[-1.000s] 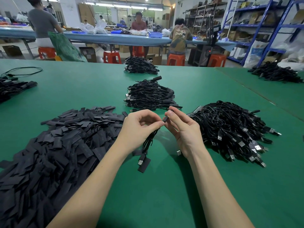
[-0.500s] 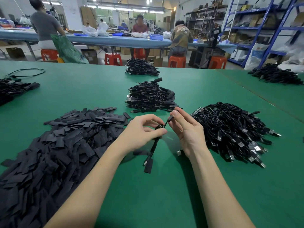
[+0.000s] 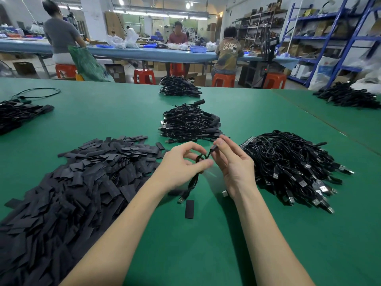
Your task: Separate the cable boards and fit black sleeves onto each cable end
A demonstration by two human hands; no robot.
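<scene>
A thin black cable (image 3: 194, 180) hangs between two bare hands above a green table (image 3: 185, 244). The left hand (image 3: 181, 165) pinches its looped middle between thumb and forefinger; the right hand (image 3: 235, 164), at three o'clock, pinches its upper end. A loose black sleeve (image 3: 189, 209) lies at six o'clock. Sleeves (image 3: 72, 186) are piled at nine o'clock, cables (image 3: 288, 162) at three.
</scene>
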